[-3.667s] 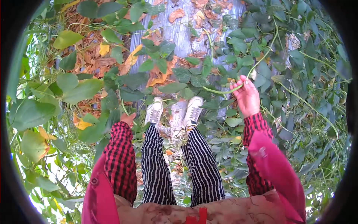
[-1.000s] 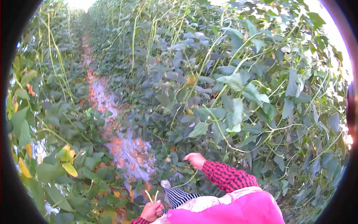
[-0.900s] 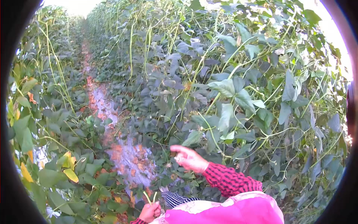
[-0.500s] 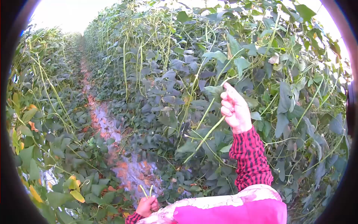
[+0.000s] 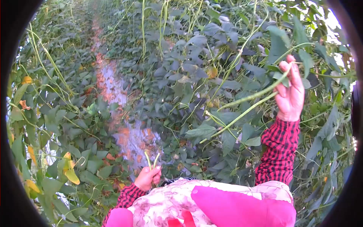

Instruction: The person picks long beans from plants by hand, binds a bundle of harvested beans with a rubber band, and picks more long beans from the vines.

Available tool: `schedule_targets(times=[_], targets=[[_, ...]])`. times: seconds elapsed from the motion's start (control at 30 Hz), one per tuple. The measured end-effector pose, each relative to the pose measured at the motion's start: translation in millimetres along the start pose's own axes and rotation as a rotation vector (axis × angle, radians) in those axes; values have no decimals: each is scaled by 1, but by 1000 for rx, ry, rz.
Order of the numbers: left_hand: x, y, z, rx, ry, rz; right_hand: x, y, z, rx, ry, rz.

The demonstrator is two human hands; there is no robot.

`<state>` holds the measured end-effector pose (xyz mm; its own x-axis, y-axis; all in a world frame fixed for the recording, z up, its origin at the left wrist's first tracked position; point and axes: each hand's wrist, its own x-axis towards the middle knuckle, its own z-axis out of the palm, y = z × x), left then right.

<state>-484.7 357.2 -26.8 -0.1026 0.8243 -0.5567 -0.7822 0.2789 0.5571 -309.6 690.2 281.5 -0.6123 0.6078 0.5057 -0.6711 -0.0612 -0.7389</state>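
Two long green bean pods (image 5: pixel 251 97) slant down and left from my right hand (image 5: pixel 290 92), which is raised at the right among the vines with its fingers pinched on them. Leaves and a thin stem touch its fingertips. Low and left of centre, my left hand (image 5: pixel 148 178) is closed round a few pale green pods (image 5: pixel 152 160), whose short ends stick up above the fist.
Dense leafy vines (image 5: pixel 189 75) with hanging pods rise on the right and ahead. More vines (image 5: pixel 56 125) line the left. Between them runs a narrow path (image 5: pixel 132 140) covered with plastic sheet and brown dry leaves. A pink and floral garment (image 5: pixel 238 204) covers my front.
My right hand has moved right and slightly up, with the pods in it. The view has tilted down. My left hand still holds its pods and appears higher in the frame.
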Motion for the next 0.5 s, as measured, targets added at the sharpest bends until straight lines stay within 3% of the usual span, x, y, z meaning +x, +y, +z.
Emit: schedule_targets(times=[0.07, 0.13, 0.43, 0.5], targets=[[1, 4, -1, -30, -24, 4, -8, 2, 5, -123, 35, -49], [3, 6, -2, -37, -38, 9, -17, 9, 15, -197, 159, -1], [11, 46, -7, 91, -110, 106, -51, 19, 4, -356, 334, 121], [7, 55, -18, 64, -115, 140, -65, 37, 9, -468, 526, 162]])
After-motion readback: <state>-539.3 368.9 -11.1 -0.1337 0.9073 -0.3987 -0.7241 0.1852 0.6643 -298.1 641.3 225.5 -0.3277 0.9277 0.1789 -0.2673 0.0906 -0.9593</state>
